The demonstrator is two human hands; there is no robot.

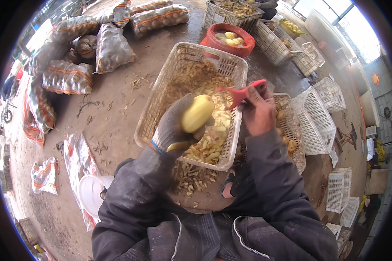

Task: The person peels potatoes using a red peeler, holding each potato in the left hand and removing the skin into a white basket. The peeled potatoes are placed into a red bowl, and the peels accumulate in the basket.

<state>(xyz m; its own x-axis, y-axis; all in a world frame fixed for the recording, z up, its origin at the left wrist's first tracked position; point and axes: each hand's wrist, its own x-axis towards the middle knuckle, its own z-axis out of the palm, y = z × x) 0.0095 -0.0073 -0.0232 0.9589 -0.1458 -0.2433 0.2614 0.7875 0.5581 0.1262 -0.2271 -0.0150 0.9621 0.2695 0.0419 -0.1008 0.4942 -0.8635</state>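
Observation:
My left hand, in a grey work glove, grips a peeled yellow potato above a plastic crate. A strip of peel clings to the glove near its cuff. In my bare right hand is a red Y-shaped peeler, raised over the crate's right rim and apart from the potato. Beneath both hands, potato peelings cover the crate's floor.
Beyond the crate stands a red tub with peeled potatoes in it. At my right, another crate holds unpeeled potatoes. Filled mesh sacks lie at far left, and a white bucket is near my left elbow.

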